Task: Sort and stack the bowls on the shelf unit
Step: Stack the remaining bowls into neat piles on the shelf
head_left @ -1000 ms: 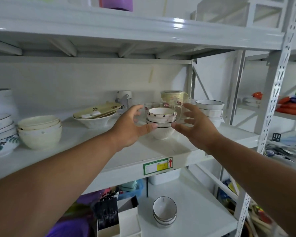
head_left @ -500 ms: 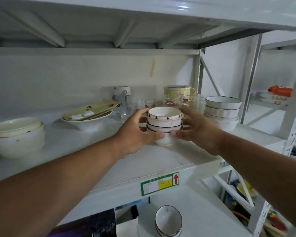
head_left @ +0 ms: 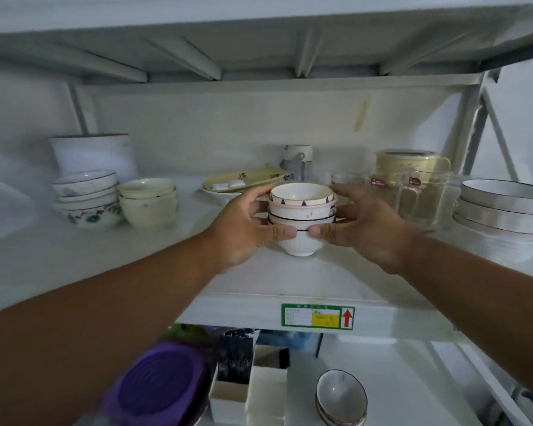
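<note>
A stack of small white bowls (head_left: 302, 210) stands near the front of the white shelf (head_left: 290, 281); the top bowl has a rim of small triangles. My left hand (head_left: 243, 229) grips the stack's left side, thumb on the front. From the right my right hand (head_left: 363, 226) grips it too, its thumb meeting the left thumb. Other stacks stand on the same shelf: cream bowls (head_left: 148, 201), patterned bowls (head_left: 86, 195) at the left, and wide dark-rimmed bowls (head_left: 505, 210) at the right.
Behind the stack lie a yellow plate on a white dish (head_left: 243, 182), a bottle (head_left: 297, 161) and glass cups (head_left: 413, 192). A white pot (head_left: 93, 155) stands at the back left. The lower shelf holds grey bowls (head_left: 340, 398), white boxes (head_left: 250, 392) and a purple lid (head_left: 160, 385).
Both hands closed in on the small bowl stack and now grip it on both sides. The camera moved closer and turned left, so the left-hand stacks show again.
</note>
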